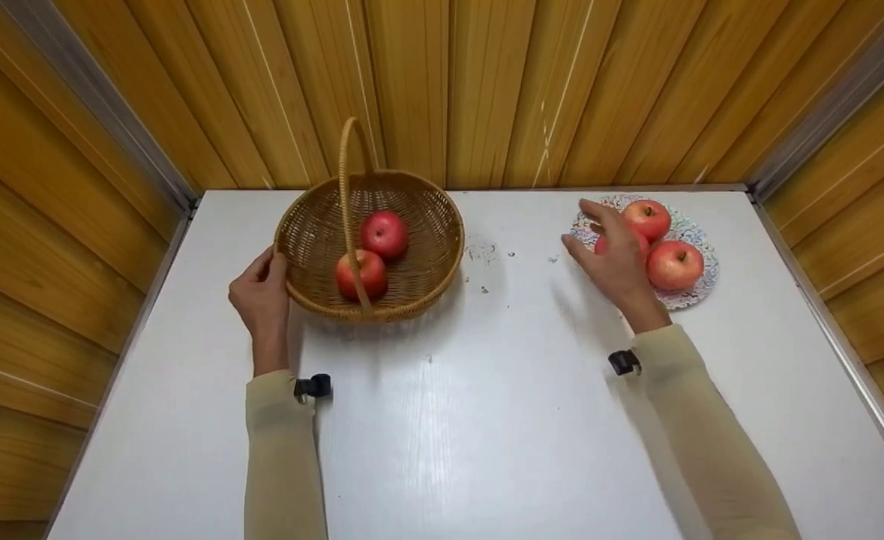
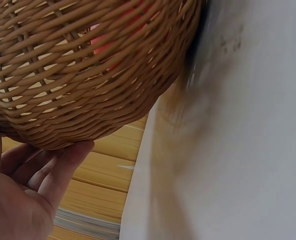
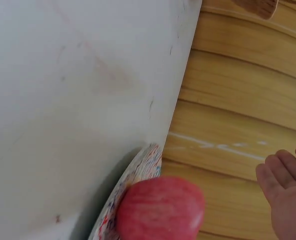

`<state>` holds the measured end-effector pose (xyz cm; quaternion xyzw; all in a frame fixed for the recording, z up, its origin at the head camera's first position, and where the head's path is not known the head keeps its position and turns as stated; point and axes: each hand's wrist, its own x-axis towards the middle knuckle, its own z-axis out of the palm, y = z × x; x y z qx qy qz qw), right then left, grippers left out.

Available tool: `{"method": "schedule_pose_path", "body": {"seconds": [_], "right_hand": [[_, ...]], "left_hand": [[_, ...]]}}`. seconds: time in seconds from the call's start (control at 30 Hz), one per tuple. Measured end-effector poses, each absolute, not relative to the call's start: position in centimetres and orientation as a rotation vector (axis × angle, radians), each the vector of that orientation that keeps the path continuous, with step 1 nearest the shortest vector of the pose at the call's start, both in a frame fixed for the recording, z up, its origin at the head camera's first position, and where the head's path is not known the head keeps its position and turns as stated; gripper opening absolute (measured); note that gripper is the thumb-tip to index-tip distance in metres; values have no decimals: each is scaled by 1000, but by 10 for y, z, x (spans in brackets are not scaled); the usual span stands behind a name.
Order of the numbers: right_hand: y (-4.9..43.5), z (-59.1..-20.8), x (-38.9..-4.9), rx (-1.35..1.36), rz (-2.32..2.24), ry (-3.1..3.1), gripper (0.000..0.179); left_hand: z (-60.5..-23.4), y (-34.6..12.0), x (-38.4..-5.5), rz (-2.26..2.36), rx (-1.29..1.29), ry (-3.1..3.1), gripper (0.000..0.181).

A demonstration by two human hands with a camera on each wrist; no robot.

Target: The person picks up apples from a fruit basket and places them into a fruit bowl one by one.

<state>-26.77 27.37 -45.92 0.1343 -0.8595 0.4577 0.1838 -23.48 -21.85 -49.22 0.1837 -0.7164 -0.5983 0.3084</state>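
My left hand (image 1: 259, 300) grips the left rim of a brown wicker basket (image 1: 430, 217) with a tall arched handle. In the left wrist view its fingers (image 2: 62, 170) touch the basket's woven outside. Two apples lie in the basket, a dark red apple (image 1: 384, 232) and a lighter red apple (image 1: 376, 274) partly behind the handle. My right hand (image 1: 615, 266) hovers over the left side of a speckled plate (image 1: 700, 291), fingers spread and holding nothing. On the plate are three apples; one apple (image 3: 160, 210) is partly hidden by that hand in the head view.
The white table (image 1: 442, 420) carries the basket at left and the plate at back right. Yellow wood-patterned panels (image 1: 486, 90) rise behind and at both sides. Small dark marks dot the tabletop between basket and plate.
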Motion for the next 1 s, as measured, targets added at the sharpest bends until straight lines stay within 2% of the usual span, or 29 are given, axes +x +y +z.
{"method": "schedule_pose_path", "body": {"seconds": [0.27,0.53,0.73,1.0], "right_hand": [[218,-440,-280,727,1414,-2391,67],[178,-437,-290,932,1379,-2392,66],[165,-442,-293,1001,1375,-2389,65],[167,-448,-295,940,1374,-2420,63]], "left_hand": [[-493,-222,-234,-1596,410,-1948,30],[-492,-224,-233,-1704,396,-1959,34],[-494,-224,-233,-1793,396,-1957,40],[-492,-226,-233,-1964,429,-1907,50]]}}
